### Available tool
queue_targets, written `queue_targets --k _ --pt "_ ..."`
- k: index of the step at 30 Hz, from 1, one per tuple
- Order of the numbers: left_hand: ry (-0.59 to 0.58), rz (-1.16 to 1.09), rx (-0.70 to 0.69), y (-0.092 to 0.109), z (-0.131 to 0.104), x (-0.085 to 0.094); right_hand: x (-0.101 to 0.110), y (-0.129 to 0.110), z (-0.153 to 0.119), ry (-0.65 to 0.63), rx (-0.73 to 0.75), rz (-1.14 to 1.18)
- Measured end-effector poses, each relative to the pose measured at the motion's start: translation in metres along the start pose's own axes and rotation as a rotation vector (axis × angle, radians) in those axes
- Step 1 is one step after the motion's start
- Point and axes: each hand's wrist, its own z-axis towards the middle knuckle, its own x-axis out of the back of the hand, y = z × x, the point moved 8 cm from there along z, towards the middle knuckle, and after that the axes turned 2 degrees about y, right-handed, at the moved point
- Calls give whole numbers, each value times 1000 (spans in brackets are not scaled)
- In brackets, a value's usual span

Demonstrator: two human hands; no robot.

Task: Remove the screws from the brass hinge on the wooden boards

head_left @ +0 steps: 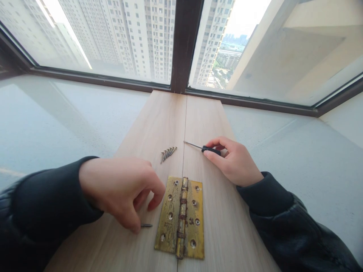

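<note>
A worn brass hinge (183, 217) lies spread flat across the seam of two pale wood panels. A cross-head screw sits in its upper left hole; the other holes appear to have no screw heads. My left hand (127, 189) is beside the hinge's left leaf, thumb and index finger apart. By the thumb tip a loose screw (146, 225) lies on the wood, its head end hidden by the thumb. In my right hand (235, 160) is a small screwdriver (211, 150) with a black handle, its metal tip pointing left near the seam.
Several screws (168, 153) lie in a slanted row beyond the hinge, left of the seam. The wood panels (170, 117) reach to a dark window frame (185, 45). White sill surface (269, 143) lies on both sides, and tall buildings show outside.
</note>
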Motion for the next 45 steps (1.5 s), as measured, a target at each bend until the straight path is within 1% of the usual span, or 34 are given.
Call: queue_targets --k 3,6,8,11,14,19,26,33,38,45 --pt "60 83 4 3 1 4 0 0 1 -1 1 -2" --pt "148 128 -7 -3 1 14 0 1 0 0 3 -6" --pt "244 142 -54 -3 0 24 0 2 0 0 3 -7" --pt "376 108 -158 1 0 34 1 2 0 3 5 -4" --pt "433 60 -221 6 1 37 1 0 0 2 9 2" --pt "459 41 -309 11 2 36 1 -1 -1 -1 5 7" --pt "507 1 -447 22 -3 43 0 -2 0 -3 6 12" --pt "507 -14 -499 21 -4 38 0 -4 0 -3 11 12" --pt "496 31 -583 27 -5 33 0 -4 1 -2 8 10" --pt "487 119 -588 31 -3 30 1 -4 -2 -7 7 8"
